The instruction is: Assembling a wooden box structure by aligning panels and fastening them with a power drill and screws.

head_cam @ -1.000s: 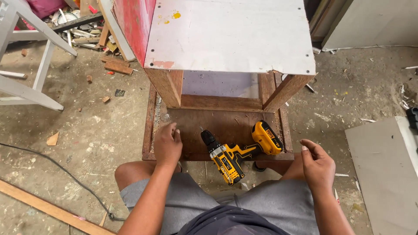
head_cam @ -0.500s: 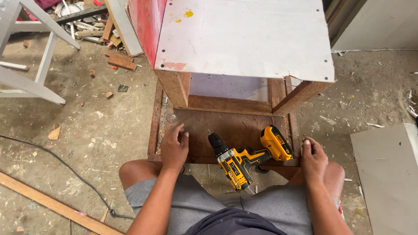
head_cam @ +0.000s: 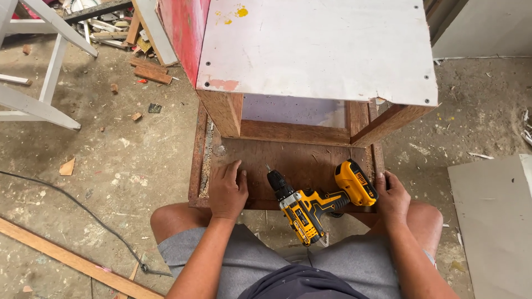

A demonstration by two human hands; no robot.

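Single view, head-worn camera, looking steeply down and slightly forward from above the person's own lap. Lens sits close over the work: grey shorts and both knees fill the bottom edge, forearms run up from there into frame. Centre of view falls on the brown wooden panel [head_cam: 299,160] at knee level, with the left hand [head_cam: 227,191] and right hand [head_cam: 391,195] at its near edge and the yellow drill [head_cam: 316,202] between them. Upper frame takes in the white top board [head_cam: 321,47] of the cabinet, further off. Margins show the concrete floor [head_cam: 122,160] left and right. No second view to share ground with.
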